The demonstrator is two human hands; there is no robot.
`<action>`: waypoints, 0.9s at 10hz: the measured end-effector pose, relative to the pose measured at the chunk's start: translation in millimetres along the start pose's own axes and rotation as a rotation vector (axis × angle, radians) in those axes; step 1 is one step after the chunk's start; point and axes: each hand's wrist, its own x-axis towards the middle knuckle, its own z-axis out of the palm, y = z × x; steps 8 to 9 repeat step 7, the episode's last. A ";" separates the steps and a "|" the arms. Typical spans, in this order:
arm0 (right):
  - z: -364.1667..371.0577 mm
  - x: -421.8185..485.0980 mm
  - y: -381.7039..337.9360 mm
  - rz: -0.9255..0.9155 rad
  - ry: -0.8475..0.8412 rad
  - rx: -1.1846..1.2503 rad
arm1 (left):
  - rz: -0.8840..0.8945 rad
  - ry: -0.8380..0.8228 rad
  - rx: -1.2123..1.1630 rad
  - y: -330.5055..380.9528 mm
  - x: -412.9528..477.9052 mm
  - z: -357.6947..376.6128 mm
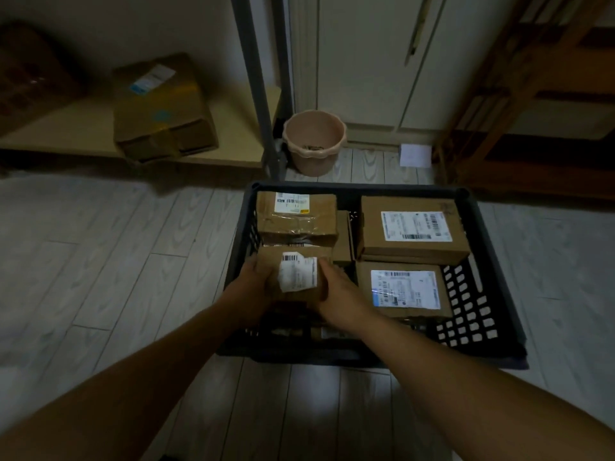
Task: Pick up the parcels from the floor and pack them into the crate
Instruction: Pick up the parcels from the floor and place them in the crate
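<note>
Floor crate (499,261): parcel (293,277) between 2 hands.

One black crate (492,247) holding five cardboard parcels: four resting (296,214) (412,227) (402,289) (342,237), one gripped (293,274) between two hands (256,284) (336,294). One larger cardboard box (163,108) on low shelf. One pink bucket (314,141), one white paper sheet (415,155) on floor.

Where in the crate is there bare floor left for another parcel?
Crate: bare mesh along the right wall, beside the near-right parcel, and the near-left corner under the held parcel. Far half is crowded: taped parcel, far-right parcel.
</note>
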 end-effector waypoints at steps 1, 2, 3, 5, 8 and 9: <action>4.4 15.5 6.3 0.002 0.013 -0.002 | 0.077 -0.001 0.126 -12.5 15.4 0.1; 1.6 26.1 0.7 -0.005 0.011 -0.018 | 0.120 -0.038 0.332 -15.2 25.7 -10.1; 0.8 21.9 -1.5 -0.004 -0.004 -0.023 | 0.170 -0.058 0.560 -18.4 32.3 -17.0; 3.7 16.7 -2.1 0.043 -0.038 -0.083 | 0.170 -0.034 0.529 -24.1 26.9 -12.3; -22.6 14.3 -33.2 0.138 -0.157 -0.103 | 0.096 -0.166 0.491 2.0 29.0 -33.3; -22.6 14.3 -33.2 0.138 -0.157 -0.103 | 0.096 -0.166 0.491 2.0 29.0 -33.3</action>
